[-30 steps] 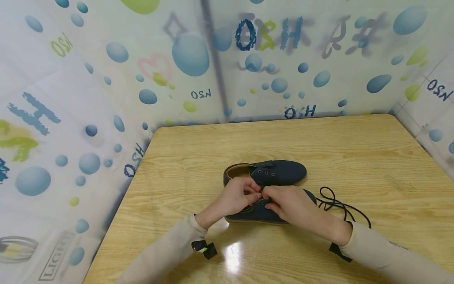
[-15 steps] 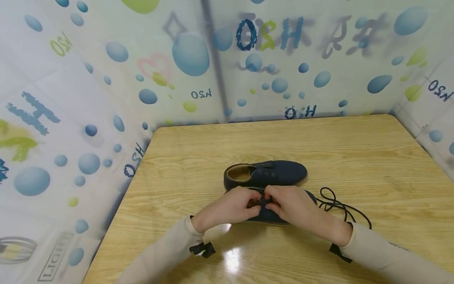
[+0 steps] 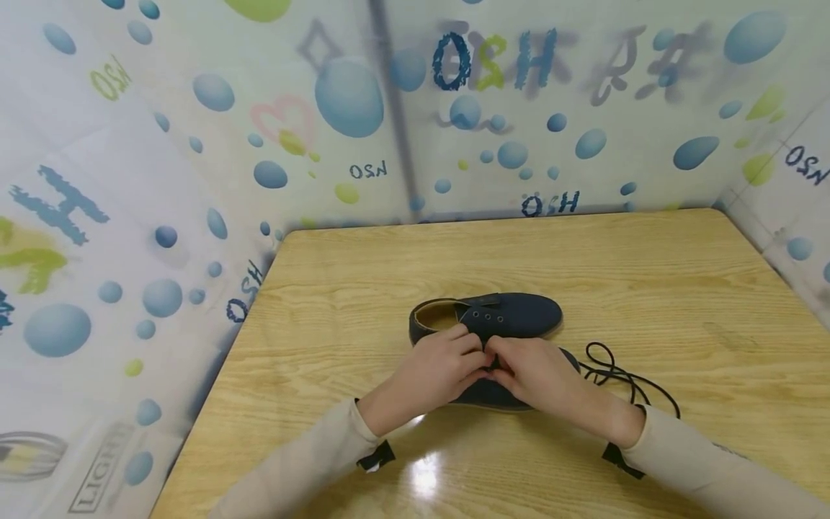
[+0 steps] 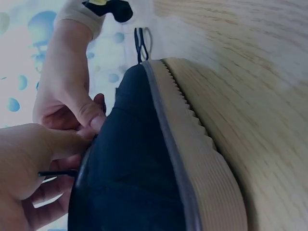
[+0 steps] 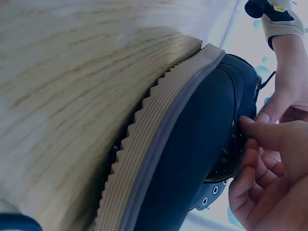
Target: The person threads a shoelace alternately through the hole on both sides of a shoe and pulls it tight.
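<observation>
Left hand (image 3: 446,366), fingers bent, at navy shoe (image 3: 496,395); its hold I can't tell. Right hand (image 3: 537,371) pinches shoe's upper edge. Shoe rests on table (image 3: 337,310), beside second shoe (image 3: 528,313); black lace (image 3: 624,374) past toe.

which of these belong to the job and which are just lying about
Part of the job:
left hand
right hand
near shoe
lace end sticking out by the left hand

Apparently just lying about:
far shoe, its visible eyelets unlaced
black cord beyond the near shoe, possibly wanted later
</observation>
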{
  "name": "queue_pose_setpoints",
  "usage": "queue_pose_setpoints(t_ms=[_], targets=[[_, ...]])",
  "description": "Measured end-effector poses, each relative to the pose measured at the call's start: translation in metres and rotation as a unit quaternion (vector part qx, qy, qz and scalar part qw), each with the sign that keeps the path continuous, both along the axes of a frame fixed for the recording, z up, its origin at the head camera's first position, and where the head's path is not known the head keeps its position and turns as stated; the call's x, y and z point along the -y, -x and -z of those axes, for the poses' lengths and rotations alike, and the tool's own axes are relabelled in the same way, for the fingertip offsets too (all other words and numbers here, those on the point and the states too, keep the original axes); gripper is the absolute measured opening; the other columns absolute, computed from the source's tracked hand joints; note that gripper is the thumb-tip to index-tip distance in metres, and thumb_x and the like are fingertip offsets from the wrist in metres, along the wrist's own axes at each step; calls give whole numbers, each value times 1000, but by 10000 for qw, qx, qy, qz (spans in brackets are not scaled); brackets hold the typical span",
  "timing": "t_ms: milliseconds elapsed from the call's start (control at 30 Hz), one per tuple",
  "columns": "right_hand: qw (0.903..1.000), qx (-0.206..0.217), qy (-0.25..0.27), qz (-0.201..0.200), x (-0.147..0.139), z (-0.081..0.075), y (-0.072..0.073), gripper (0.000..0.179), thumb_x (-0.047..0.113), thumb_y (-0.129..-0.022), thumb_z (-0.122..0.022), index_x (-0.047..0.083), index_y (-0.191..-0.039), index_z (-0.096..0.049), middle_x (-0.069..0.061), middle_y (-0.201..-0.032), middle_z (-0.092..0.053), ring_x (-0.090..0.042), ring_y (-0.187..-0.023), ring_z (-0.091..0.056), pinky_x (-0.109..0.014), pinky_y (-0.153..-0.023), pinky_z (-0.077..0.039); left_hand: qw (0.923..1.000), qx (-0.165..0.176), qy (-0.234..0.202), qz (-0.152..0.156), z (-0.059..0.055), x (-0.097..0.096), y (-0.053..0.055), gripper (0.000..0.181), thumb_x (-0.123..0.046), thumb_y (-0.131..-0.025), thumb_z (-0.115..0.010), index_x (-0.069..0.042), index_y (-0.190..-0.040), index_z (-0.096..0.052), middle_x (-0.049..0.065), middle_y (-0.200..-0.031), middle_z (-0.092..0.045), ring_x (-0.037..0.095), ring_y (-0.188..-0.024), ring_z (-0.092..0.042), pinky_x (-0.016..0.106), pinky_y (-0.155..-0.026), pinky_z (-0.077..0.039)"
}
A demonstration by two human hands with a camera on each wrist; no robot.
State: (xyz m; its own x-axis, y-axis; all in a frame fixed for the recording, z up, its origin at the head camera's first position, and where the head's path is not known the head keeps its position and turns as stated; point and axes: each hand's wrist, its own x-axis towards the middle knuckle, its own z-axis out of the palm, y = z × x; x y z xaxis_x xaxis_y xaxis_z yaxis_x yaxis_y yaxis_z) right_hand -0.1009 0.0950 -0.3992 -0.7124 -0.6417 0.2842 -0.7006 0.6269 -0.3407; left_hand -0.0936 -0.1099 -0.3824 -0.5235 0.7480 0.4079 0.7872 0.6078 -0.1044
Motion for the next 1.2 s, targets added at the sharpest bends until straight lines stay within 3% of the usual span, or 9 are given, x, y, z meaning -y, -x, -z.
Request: queue_pose_setpoints(t_ms=[133, 300, 333, 400, 567, 700, 867, 1067, 1200], targets=[[9999, -106, 27, 44, 0, -1, 0, 17, 18, -86, -77, 18, -86, -59, 12, -65, -50, 4, -54, -37, -14, -51, -32, 9822, 1407, -1107, 564, -3, 1, 0, 9, -22, -96, -65, -16, -100, -71, -4, -97, -69, 6, -87, -61, 14, -77, -50], [9999, -46, 53, 120, 1, -2, 0, 17, 22, -85, -78, 18, -85, -61, 13, -64, -50, 5, -54, -36, -14, -50, -32, 7986, 4644, -3680, 1058, -22, 11, 0, 12, -11, -104, -47, 0, -107, -52, 22, -80, -65, 13, -58, -64, 29, -54, -55], [9999, -27, 35, 136, 1, -2, 0, 17, 22, -85, -78, 18, -86, -62, 13, -63, -49, 5, -53, -36, -14, -49, -31, 7829, 4873, -3765, 882, -28, 14, 1, 12, -12, -105, -46, 0, -106, -50, 23, -75, -63, 14, -51, -60, 31, -48, -52], [9999, -59, -32, 140, 1, -2, 0, 19, 24, -83, -80, 18, -88, -63, 13, -62, -48, 5, -52, -36, -14, -49, -32, 8052, 4934, -3282, 199, -40, 23, 1, 13, -15, -105, -49, -3, -106, -53, 17, -68, -61, 11, -44, -52, 28, -43, -45], [9998, -112, -88, 109, 1, -2, 0, 18, 26, -83, -79, 18, -89, -64, 14, -62, -49, 6, -51, -36, -14, -49, -33, 9258, 3350, -353, -1715, -59, 41, -2, 12, -20, -98, -63, -13, -95, -71, -3, -70, -66, 6, -55, -53, 24, -53, -44], [9999, -100, -82, 106, 1, -1, 0, 17, 26, -84, -79, 18, -89, -64, 14, -61, -49, 6, -51, -36, -14, -48, -32, 9308, 2996, 755, -1953, -64, 52, -5, 21, -30, -93, -69, -18, -76, -75, -8, -65, -66, 6, -53, -52, 24, -50, -41], [9998, -93, -140, 136, 1, -1, 0, 18, 26, -84, -79, 19, -89, -64, 14, -61, -48, 5, -51, -35, -14, -48, -32, 9108, 4069, 456, -519, -69, 62, -2, 23, -38, -88, -74, -24, -69, -72, -16, -58, -57, -3, -49, -40, 17, -49, -33], [9998, -114, -124, 124, 1, 0, 0, 18, 27, -83, -79, 19, -88, -64, 14, -61, -48, 5, -51, -35, -14, -49, -32, 7610, 5412, -2565, 2494, -71, 68, 6, 22, -21, -97, -64, -4, -82, -65, 8, -56, -50, 6, -44, -37, 17, -40, -31], [9997, -146, -135, 135, 1, 0, -1, 18, 26, -83, -79, 19, -88, -64, 14, -61, -49, 6, -51, -36, -14, -48, -33, 6848, 4768, -4817, 2675, -70, 69, 11, 28, -33, -98, -61, -11, -81, -65, -1, -54, -52, 12, -35, -27, 22, -32, -19]])
